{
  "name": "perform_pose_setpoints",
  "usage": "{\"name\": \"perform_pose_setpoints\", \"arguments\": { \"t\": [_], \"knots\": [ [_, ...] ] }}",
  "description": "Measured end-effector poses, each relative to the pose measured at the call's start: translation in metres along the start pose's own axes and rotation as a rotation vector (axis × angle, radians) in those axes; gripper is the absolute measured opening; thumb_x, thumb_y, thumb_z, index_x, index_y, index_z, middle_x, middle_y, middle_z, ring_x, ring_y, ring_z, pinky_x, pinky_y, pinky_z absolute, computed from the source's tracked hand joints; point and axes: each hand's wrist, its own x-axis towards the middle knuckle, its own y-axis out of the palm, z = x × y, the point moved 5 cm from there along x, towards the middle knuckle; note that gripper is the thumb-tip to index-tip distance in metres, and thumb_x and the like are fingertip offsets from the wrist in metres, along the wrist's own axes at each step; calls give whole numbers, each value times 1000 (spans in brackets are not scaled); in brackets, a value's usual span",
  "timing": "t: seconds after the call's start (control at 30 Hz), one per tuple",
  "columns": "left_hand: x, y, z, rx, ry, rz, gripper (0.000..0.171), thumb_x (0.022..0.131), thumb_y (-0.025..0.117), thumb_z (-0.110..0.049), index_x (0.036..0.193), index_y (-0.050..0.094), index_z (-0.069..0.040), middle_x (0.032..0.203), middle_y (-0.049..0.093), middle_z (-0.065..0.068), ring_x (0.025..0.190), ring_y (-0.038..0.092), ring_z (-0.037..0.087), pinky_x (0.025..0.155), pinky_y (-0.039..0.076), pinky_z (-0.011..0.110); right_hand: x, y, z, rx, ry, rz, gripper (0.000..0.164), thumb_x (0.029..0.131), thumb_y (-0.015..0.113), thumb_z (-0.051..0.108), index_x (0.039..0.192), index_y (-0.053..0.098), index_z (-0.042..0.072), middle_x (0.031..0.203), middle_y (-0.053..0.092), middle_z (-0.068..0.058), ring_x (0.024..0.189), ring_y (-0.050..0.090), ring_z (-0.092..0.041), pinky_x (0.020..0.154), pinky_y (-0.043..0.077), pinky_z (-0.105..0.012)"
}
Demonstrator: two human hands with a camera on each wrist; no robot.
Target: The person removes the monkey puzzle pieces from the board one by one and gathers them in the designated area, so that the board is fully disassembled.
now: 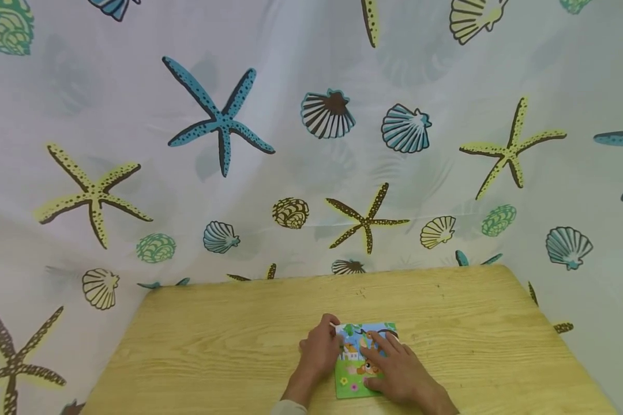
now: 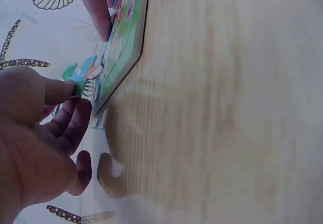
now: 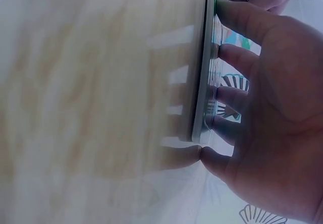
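A square jigsaw puzzle board [image 1: 345, 387] with a bright cartoon picture lies flat on the table, green at the bottom and blue at the top. At its left edge is my left hand [image 1: 319, 349]. Between thumb and fingers it pinches a small puzzle piece [image 2: 81, 75], coloured green, blue and orange, tilted up over the board's edge in the left wrist view. My right hand [image 1: 402, 372] rests on the right part of the board with fingers spread. Its fingertips [image 3: 222, 12] touch the board's face, and the little finger reaches past the corner. The right hand covers part of the picture.
The board sits near the front middle of a light wooden table [image 1: 213, 346]. A white cloth [image 1: 291, 173] printed with starfish and shells hangs behind the table and along both sides.
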Motion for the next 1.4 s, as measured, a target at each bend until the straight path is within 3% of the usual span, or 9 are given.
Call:
{"name": "perform_pose_setpoints", "arguments": {
  "t": [0.23,0.4,0.7,0.9,1.2,1.4],
  "knots": [
    [-1,-4,8,-103,-2,-2,21,96,58,-18,115,50,-17,92,61,-3,81,56,13,75,41,40,1,1,-2,-10,11,-17,59,90,59,52,140,51,21,156,32,-12,139,31,-48,100,33,-70],
    [0,-22,27,-161,-14,-32,22,98,55,-20,119,49,-16,98,60,1,79,56,14,66,44,32,1,2,-1,8,17,-17,59,90,60,50,140,51,20,156,31,-12,139,31,-48,101,32,-70],
    [-2,-77,84,49,-139,-131,22,97,55,-22,119,54,-16,107,69,5,94,65,26,78,37,53,1,5,-4,27,44,11,59,90,60,50,141,50,22,158,28,-8,142,28,-45,104,29,-70],
    [-4,-99,109,130,-214,-145,26,97,55,-21,121,59,-11,109,66,8,99,61,30,78,38,57,1,6,-5,27,37,0,59,90,60,50,140,50,22,158,28,-9,142,28,-45,103,29,-71],
    [-3,-99,118,184,-207,-129,30,96,56,-21,123,60,-9,115,63,11,109,57,36,83,38,63,-1,-2,2,43,8,-24,58,90,61,49,139,51,19,156,31,-12,139,30,-49,99,30,-73],
    [-9,-98,109,163,-176,-155,34,96,55,-24,125,57,-8,114,62,13,107,57,37,82,39,64,-1,-4,3,61,24,2,59,90,61,48,140,50,18,157,30,-12,141,28,-48,101,28,-72]
  ]
}}
